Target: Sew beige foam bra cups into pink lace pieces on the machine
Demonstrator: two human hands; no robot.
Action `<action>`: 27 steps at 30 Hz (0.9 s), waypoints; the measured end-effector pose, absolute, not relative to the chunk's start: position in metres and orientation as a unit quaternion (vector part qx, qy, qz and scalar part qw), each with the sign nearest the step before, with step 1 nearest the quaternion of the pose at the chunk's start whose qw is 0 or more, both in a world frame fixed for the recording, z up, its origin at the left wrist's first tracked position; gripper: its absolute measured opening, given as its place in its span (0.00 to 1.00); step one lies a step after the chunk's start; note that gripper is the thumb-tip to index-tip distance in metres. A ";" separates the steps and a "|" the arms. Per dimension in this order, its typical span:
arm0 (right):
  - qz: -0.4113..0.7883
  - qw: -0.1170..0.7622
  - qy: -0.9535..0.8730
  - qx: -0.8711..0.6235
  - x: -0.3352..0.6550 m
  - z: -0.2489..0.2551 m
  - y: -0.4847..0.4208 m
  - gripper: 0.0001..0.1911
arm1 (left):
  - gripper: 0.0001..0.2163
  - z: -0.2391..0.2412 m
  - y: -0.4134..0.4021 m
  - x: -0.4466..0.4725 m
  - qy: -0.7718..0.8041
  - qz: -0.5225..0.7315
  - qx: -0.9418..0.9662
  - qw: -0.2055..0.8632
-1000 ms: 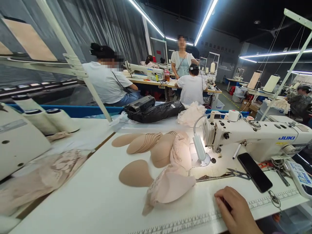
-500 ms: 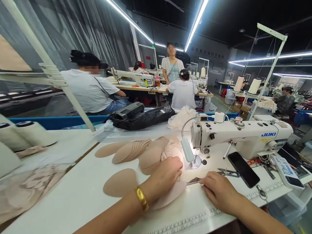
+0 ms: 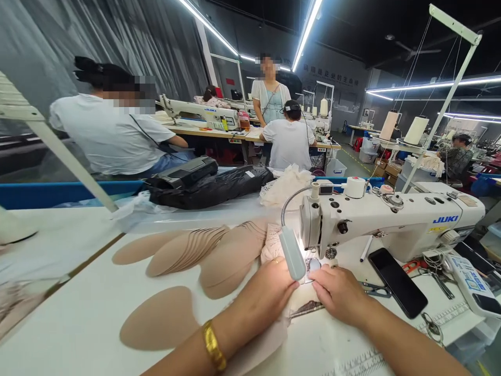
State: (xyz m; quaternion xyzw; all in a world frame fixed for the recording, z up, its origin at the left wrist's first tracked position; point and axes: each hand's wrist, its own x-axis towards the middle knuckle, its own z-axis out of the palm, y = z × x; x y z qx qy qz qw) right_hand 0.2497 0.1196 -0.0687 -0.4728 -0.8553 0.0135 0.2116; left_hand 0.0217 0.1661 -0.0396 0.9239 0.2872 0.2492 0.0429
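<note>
My left hand (image 3: 270, 292) is closed, its fingers pinching beige fabric (image 3: 270, 244) with a gathered, lacy part beside the needle area. A smooth beige pad (image 3: 270, 350) lies under my left wrist, reaching toward the table's front. My right hand (image 3: 340, 295) sits just right of the presser foot, thumb and finger pressed together; what they grip is hidden. Both hands are close together in front of the sewing machine (image 3: 383, 219), under its lit lamp (image 3: 293, 253). The needle is mostly covered by the lamp and fingers.
Left of my hands lie a single beige oval pad (image 3: 158, 318) and a fanned stack of pads (image 3: 188, 253). On the right are small scissors (image 3: 376, 289), a black phone (image 3: 398, 282) and a ruler strip (image 3: 362, 364). A black plastic bag (image 3: 211, 188) lies behind; co-workers sit beyond.
My right hand has moved up and left from the table to the presser foot, closing near my left hand. The view has shifted, and the lone pad appears nearer.
</note>
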 end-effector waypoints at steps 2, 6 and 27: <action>0.009 0.225 -0.857 -0.463 0.248 -0.071 0.118 0.13 | 0.10 -0.038 0.161 0.022 0.272 0.261 0.924 0.058; 0.004 0.205 -0.858 -0.471 0.248 -0.068 0.115 0.08 | 0.09 -0.037 0.159 0.024 0.266 0.289 0.916 0.082; -0.024 0.201 -0.832 -0.517 0.250 -0.065 0.118 0.09 | 0.14 -0.025 0.156 0.046 0.275 0.357 0.892 -0.001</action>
